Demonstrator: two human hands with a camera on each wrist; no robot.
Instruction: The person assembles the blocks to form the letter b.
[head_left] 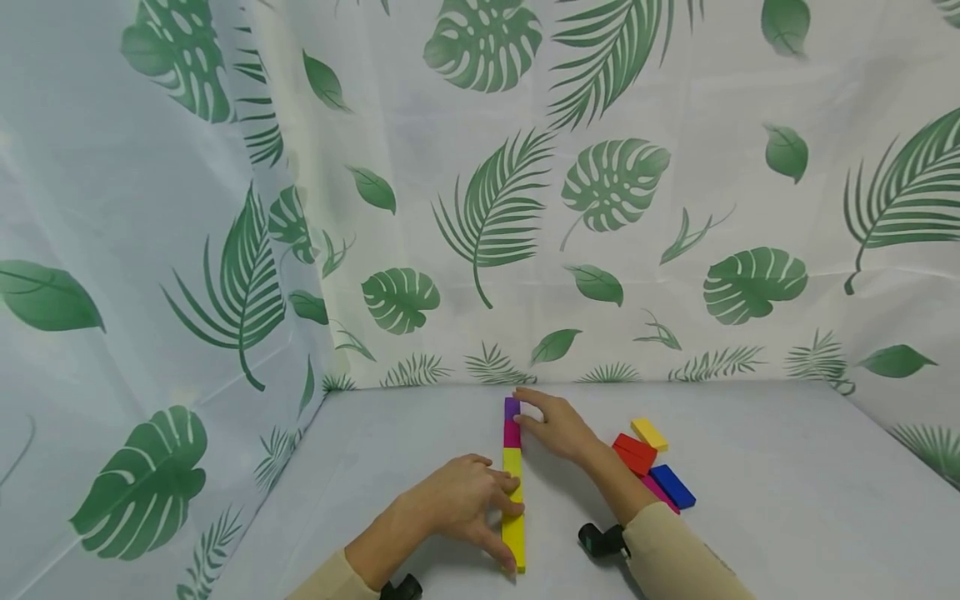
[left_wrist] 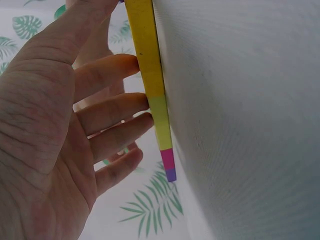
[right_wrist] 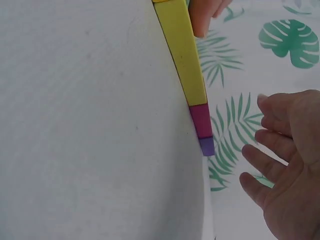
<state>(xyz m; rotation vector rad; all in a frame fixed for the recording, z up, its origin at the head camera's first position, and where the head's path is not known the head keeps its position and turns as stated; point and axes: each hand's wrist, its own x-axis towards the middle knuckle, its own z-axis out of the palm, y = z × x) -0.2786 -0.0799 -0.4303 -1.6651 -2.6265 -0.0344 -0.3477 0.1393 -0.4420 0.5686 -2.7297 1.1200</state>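
A straight row of coloured blocks lies on the white table, running away from me. At its far end is a purple block [head_left: 512,407], followed by a magenta block [head_left: 512,432], a light yellow block [left_wrist: 160,122] and a deeper yellow block [left_wrist: 145,47] nearest me. My left hand [head_left: 461,500] touches the yellow part along its left side with outstretched fingers, the thumb by the near end. Beside the far end, to the right, is my right hand [head_left: 558,427]. Its loosely bent fingers [right_wrist: 265,162] are apart from the blocks in the right wrist view.
Right of my right forearm lie loose blocks: a yellow block [head_left: 649,434], red pieces [head_left: 634,454], a blue block [head_left: 672,487] and a magenta block [head_left: 662,493] partly under others. A leaf-printed white curtain [head_left: 510,325] hangs behind and left of the table [head_left: 787,500].
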